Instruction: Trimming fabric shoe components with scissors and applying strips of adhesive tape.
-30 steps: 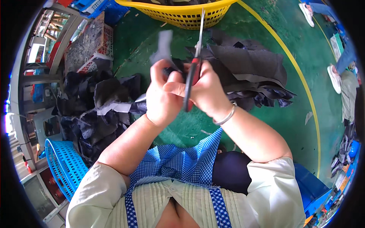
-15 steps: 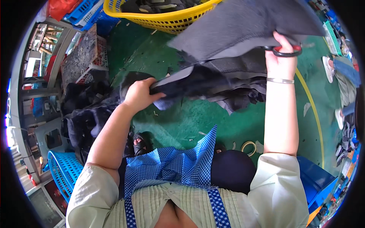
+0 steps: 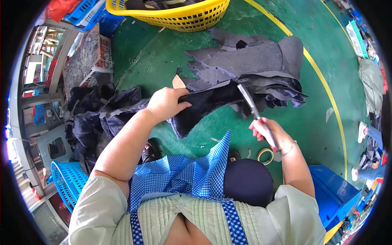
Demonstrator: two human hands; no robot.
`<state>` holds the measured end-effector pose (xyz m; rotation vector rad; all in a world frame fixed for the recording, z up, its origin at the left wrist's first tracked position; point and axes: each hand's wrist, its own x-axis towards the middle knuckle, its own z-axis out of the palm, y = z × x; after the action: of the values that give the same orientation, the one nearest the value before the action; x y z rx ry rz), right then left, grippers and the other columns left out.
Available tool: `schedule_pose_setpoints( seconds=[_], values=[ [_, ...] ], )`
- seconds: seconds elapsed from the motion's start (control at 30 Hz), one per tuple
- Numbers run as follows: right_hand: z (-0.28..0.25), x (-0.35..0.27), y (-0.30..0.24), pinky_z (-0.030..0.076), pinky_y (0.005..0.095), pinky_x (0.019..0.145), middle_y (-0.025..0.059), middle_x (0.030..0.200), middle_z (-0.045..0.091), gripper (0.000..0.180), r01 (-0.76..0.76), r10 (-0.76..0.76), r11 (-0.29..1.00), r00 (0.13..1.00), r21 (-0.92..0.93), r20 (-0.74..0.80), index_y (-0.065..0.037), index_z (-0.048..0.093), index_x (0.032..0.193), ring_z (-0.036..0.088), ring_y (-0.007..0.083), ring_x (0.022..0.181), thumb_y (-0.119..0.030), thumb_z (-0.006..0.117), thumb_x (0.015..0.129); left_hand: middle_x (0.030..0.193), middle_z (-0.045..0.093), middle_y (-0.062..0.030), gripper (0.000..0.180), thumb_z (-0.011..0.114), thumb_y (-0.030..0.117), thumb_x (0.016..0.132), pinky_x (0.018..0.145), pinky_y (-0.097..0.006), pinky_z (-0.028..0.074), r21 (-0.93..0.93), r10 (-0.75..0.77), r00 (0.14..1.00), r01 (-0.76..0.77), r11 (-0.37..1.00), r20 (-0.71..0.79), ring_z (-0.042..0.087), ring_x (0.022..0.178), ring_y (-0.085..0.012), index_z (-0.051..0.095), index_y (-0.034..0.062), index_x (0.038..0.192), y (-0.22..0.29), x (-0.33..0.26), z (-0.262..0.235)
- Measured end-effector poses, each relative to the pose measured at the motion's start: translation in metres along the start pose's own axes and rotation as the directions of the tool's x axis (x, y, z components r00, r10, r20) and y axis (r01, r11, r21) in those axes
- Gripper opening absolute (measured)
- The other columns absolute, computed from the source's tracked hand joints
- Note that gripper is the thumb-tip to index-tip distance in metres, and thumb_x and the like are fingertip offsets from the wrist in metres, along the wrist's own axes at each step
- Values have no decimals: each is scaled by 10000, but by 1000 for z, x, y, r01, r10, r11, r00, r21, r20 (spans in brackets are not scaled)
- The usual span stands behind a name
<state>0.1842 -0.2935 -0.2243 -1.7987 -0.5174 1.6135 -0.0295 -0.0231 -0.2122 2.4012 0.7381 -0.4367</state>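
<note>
My left hand (image 3: 168, 104) pinches the edge of a black fabric piece (image 3: 208, 105) between thumb and fingers, and the piece hangs down toward me. In my right hand (image 3: 272, 132) is a pair of scissors (image 3: 249, 100), blades pointing up and left, tips at the right part of that fabric's upper edge. Whether the blades touch the cloth I cannot tell. Behind it, a pile of dark grey fabric pieces (image 3: 249, 61) lies on the green floor. A small beige scrap (image 3: 178, 81) sticks up beside my left fingers.
More black fabric (image 3: 87, 124) is heaped at the left. A yellow basket (image 3: 179, 18) with dark pieces stands at the far side. A blue basket (image 3: 69, 183) is near left, a blue bin (image 3: 335, 194) near right. A tape roll (image 3: 265, 156) lies by my knee.
The large grey piece my right hand held up now lies on the pile. My right hand has come down nearer me, scissors turned toward the black fabric, which my left hand still grips.
</note>
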Motion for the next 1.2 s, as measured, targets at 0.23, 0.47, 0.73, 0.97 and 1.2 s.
schedule_pose_setpoints(
  seconds=[0.23,0.47,0.73,0.97,1.2],
  values=[
    [3,37,-23,374,215,410,-21,548,487,517,-10,5,989,999,-150,-34,-72,582,687,459,64,437,-570,635,815,813,662,-152,294,669,297,782,717,-440,503,97,74,996,-69,993,-48,637,806,-344,628,107,1002,1,-21,4],
    [72,36,-65,495,288,612,119,889,651,532,93,-208,900,950,427,233,3,596,1025,661,185,733,-509,577,882,841,599,-105,372,673,127,706,610,-400,485,298,101,924,14,954,-368,609,677,-313,562,76,1057,37,-67,4],
    [161,74,-109,479,247,474,35,635,578,152,195,-259,756,966,625,12,-13,563,754,583,133,524,-104,681,784,905,581,-126,434,686,145,734,655,-374,489,212,275,869,-202,956,-410,608,727,-299,507,3,1103,12,-103,-3],
    [148,36,-117,443,303,557,30,652,555,285,588,-579,806,808,74,-108,8,550,853,524,144,578,-96,743,671,908,620,-90,335,713,238,828,724,-290,492,-679,23,972,-179,712,-232,620,832,-173,561,-11,992,-55,-128,-16],
    [102,22,-44,422,330,970,115,1172,592,605,298,-317,947,927,119,202,38,453,1271,561,186,1075,0,668,707,1192,511,-100,796,810,317,707,983,-356,364,-667,122,921,-355,656,-370,485,1134,-200,362,7,1288,-41,-67,-53]
  ],
)
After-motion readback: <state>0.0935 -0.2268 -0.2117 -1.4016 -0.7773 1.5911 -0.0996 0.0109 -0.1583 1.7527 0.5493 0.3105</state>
